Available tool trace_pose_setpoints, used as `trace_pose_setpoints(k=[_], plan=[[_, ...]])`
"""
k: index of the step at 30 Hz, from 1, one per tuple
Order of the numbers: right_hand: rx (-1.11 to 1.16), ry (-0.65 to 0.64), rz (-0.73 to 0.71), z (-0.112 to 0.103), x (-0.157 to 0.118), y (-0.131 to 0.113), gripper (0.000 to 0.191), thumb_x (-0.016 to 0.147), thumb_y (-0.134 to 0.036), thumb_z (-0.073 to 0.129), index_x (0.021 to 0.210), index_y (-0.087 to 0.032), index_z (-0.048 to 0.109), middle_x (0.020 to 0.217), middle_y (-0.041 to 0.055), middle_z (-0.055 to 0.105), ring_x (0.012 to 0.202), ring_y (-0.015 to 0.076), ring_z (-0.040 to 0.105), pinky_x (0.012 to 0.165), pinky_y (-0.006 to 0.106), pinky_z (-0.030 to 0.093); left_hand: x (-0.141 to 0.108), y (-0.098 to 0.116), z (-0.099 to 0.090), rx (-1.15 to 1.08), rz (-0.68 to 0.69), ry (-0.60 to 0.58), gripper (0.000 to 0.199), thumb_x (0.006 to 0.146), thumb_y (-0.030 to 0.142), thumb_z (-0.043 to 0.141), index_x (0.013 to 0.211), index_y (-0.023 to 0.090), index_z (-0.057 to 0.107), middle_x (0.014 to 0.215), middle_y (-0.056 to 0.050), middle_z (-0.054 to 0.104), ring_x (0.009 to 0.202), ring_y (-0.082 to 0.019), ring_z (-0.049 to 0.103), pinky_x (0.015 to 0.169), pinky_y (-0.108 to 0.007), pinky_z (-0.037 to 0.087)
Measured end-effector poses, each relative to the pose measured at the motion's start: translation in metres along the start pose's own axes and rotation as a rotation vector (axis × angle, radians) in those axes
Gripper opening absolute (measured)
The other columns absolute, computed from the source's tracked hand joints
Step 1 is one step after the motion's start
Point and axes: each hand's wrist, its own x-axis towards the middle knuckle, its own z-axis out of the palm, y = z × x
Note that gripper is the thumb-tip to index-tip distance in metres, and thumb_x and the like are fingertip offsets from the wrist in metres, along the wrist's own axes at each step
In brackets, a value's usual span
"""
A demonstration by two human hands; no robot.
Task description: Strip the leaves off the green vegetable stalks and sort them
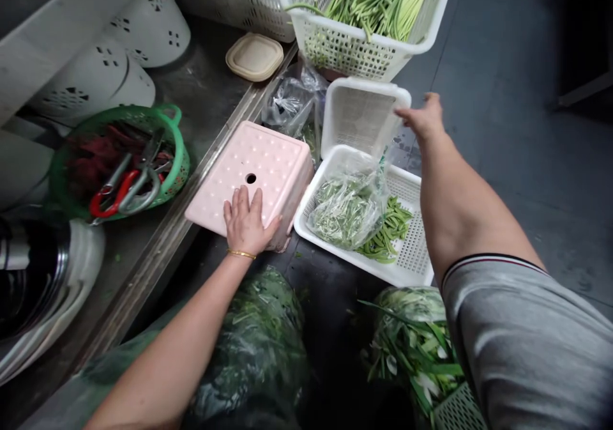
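Observation:
My left hand [246,222] lies flat on a pink plastic stool [268,152], fingers spread beside the hole in its top. My right hand [424,118] is stretched out with fingers apart at the right edge of a white plastic basket [352,114] that stands tilted on its side. Whether the fingertips touch that edge, I cannot tell. In front of it, a shallow white basket [416,245] holds a clear plastic bag [347,213] of cut greens and a loose heap of green beans [390,229].
Behind stands a white basket [354,53] of long green stalks. A knotted plastic bag [292,104] sits by the stool. On the left shelf is a green colander [179,155] with red-handled scissors [115,193]. Bagged greens [263,347] and leafy vegetables [421,347] lie nearest me.

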Motion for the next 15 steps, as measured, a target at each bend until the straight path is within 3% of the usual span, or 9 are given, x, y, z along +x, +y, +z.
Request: trace_pose_setpoints(k=[3,5,8,11,15], plan=[[-0.1,-0.043,0.011,0.002,-0.027,-0.036,0.054,0.091,-0.03,0.056,0.12,0.009,0.034,0.126,0.0241,0.048,0.115,0.0188,0.047,0.097,0.038,0.038,0.001,-0.001,0.0,-0.008,-0.004,0.002,0.076,0.079,0.056,0.05,0.141,0.012,0.038,0.149,-0.021,0.026,0.139,-0.035,0.019,0.111,-0.051,0.011],[-0.253,-0.082,-0.09,-0.002,-0.053,-0.06,0.04,0.09,-0.026,0.056,0.111,0.006,0.043,0.121,0.0204,0.053,0.117,0.0212,0.046,0.099,0.043,0.034,0.002,-0.001,0.001,-0.009,-0.013,0.003,0.076,0.079,0.055,0.051,0.14,0.013,0.039,0.149,-0.02,0.026,0.139,-0.034,0.02,0.111,-0.052,0.012],[-0.425,-0.06,-0.246,-0.022,-0.091,-0.08,0.035,0.09,-0.026,0.055,0.114,-0.001,0.048,0.121,0.0176,0.052,0.112,0.0252,0.051,0.094,0.051,0.037,0.002,-0.001,0.001,-0.024,-0.026,-0.002,0.075,0.077,0.055,0.052,0.14,0.016,0.039,0.149,-0.019,0.027,0.139,-0.035,0.02,0.11,-0.053,0.012],[-0.501,0.087,-0.326,-0.062,-0.118,-0.075,0.042,0.088,-0.034,0.055,0.116,-0.003,0.05,0.128,0.02,0.045,0.106,0.0296,0.055,0.087,0.052,0.042,0.002,-0.001,0.001,-0.044,-0.036,-0.013,0.076,0.077,0.055,0.052,0.14,0.015,0.039,0.15,-0.019,0.026,0.139,-0.035,0.019,0.11,-0.053,0.011],[-0.446,0.418,-0.257,-0.148,-0.143,-0.04,0.036,0.089,-0.021,0.05,0.115,0.004,0.046,0.107,0.0178,0.06,0.102,0.0273,0.057,0.087,0.04,0.042,0.007,-0.004,0.0,-0.088,-0.04,-0.039,0.078,0.076,0.055,0.053,0.139,0.013,0.038,0.151,-0.019,0.022,0.139,-0.037,0.015,0.11,-0.055,0.007]])
